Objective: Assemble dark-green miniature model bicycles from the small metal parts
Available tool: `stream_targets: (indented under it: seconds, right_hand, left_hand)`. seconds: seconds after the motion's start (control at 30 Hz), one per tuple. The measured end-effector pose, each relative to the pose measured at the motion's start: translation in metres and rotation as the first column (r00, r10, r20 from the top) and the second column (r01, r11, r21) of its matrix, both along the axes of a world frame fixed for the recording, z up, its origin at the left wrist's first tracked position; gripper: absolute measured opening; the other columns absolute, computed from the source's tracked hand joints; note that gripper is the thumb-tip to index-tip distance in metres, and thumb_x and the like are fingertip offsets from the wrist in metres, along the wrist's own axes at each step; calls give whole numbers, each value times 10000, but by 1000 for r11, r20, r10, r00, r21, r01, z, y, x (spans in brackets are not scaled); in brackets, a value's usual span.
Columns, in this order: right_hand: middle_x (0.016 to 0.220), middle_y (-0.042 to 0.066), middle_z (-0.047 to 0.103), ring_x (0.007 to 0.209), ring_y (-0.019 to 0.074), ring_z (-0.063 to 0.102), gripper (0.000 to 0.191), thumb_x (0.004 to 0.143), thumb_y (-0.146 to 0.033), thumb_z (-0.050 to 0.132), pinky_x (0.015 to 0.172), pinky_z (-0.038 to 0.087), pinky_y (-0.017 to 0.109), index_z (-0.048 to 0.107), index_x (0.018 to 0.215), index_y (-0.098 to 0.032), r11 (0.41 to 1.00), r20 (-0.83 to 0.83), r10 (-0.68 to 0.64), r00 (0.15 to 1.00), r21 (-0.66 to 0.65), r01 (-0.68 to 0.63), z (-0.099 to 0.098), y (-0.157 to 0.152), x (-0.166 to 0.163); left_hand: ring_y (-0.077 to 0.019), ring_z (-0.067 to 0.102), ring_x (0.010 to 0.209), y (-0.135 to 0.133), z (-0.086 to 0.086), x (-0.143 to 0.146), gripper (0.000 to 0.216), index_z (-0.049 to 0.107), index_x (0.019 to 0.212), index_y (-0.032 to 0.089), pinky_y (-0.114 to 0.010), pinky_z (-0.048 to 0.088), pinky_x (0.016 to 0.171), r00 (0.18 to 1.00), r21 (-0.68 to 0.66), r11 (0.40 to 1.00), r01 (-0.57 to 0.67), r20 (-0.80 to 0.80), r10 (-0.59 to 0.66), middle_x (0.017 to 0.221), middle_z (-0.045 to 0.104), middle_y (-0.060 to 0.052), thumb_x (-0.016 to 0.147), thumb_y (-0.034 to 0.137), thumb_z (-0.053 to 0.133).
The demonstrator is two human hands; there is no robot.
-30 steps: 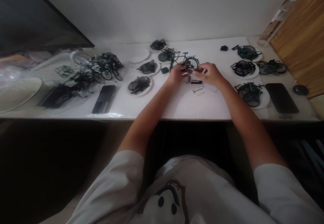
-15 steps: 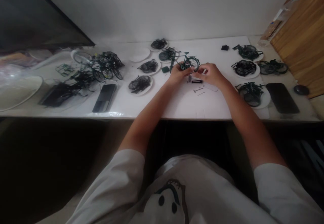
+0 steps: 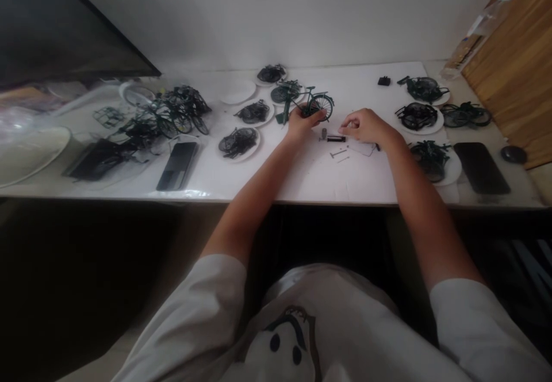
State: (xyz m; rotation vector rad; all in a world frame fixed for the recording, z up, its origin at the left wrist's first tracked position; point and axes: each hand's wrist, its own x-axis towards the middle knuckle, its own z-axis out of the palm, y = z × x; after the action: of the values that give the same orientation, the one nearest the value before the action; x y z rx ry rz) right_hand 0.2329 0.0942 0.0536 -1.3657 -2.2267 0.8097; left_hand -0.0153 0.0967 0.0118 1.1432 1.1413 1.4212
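Note:
In my left hand is a dark green model bicycle, upright, gripped near its lower rear; my fingers hide part of the frame. My right hand is apart from it, low over the white sheet, with thumb and fingertips pinched together. Whatever is between those fingertips is too small to make out. Just left of them lie a small black bar and a little grey piece. A small T-shaped tool and a clear plastic bag are below.
Plates of dark bicycle parts stand left and right. A cluster of model bicycles is farther left, behind a phone. Another dark phone lies right. A clear bottle stands by the wooden panel.
My right hand has drawn away from the bicycle's rear wheel, right and down towards the sheet. The bicycle in my left hand has shifted slightly left.

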Motion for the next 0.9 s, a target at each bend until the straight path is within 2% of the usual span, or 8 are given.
stream_targets:
  seconds: [0.2,0.4,0.63,0.8,0.9]
  right_hand:
    - [777,5,629,682,154,504,410,809,-561,997,692,379,363,914,1016,-217,998,60,60,996,-33,-58,5,0,3]
    - [792,12,670,718,171,559,452,716,-482,1042,713,419,361,927,1064,-216,993,59,96,994,-67,-92,5,1,3]
    - [800,37,705,724,177,558,429,831,-554,951,725,428,363,931,1061,-193,995,88,89,992,-46,-85,6,-3,-1]
    - [820,76,750,731,203,577,419,948,-584,838,735,450,389,926,1024,-182,1000,112,26,993,10,-27,3,-3,-3]
    - [869,101,782,762,234,618,436,963,-607,824,773,492,412,921,1045,-190,998,109,-8,994,64,1,0,0,-1]
  left_hand:
    - [-176,731,881,3,-1,-1,420,664,921,230,-298,598,777,996,-8,997,-73,-51,72,940,772,-59,737,387,1007]
    - [-168,697,803,5,-5,-1,417,669,898,235,-311,576,728,993,-2,995,-101,-58,101,903,761,-57,725,408,1006]
    - [-179,721,818,0,0,-1,455,659,923,238,-299,570,720,993,-1,996,-88,-82,88,887,758,-50,716,427,1017]
    - [-182,735,837,1,0,-1,464,641,923,243,-304,567,730,995,-18,996,-85,-61,84,893,752,-48,732,441,1014]
    - [-164,715,831,2,-1,-1,460,634,918,248,-292,563,737,994,-28,995,-92,-57,91,889,745,-38,741,466,998]
